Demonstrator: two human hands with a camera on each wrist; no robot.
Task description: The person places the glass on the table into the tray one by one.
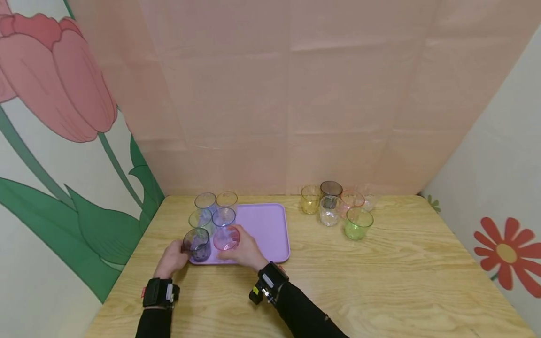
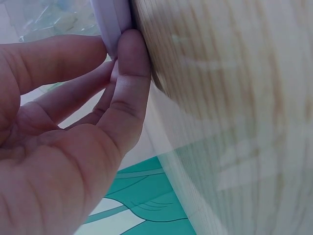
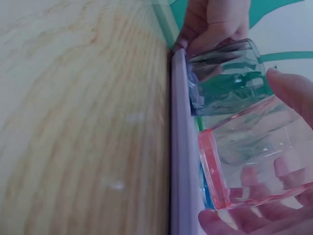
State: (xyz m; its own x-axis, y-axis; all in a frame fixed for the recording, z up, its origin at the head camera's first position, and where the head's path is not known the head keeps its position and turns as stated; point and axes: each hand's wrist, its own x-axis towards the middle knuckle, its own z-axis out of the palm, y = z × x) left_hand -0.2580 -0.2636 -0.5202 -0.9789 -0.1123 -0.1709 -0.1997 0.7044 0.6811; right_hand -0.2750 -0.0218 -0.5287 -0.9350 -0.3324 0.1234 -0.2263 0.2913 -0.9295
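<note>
A lilac tray [image 1: 266, 230] lies on the table, and my left hand [image 1: 171, 258] pinches its rim [image 2: 111, 22] at the front left corner. My right hand [image 1: 246, 252] holds a pink glass [image 1: 226, 238] over the tray's front part, fingers and thumb around its sides. In the right wrist view the pink glass [image 3: 259, 156] is slightly tilted, its base close to the tray; contact cannot be told. Beside it on the tray stands a dark grey glass [image 1: 197, 245]. Behind these are a green glass [image 1: 199, 219], two blue glasses [image 1: 224, 218] [image 1: 205, 202] and an amber-rimmed glass [image 1: 227, 199].
Right of the tray, several glasses stand grouped near the back of the table [image 1: 397, 267]: a yellow glass [image 1: 310, 201], a dark glass [image 1: 331, 188], a clear glass [image 1: 329, 212], a pinkish glass [image 1: 351, 201] and a green glass [image 1: 358, 224]. A pink-covered wall [image 1: 287, 117] rises behind.
</note>
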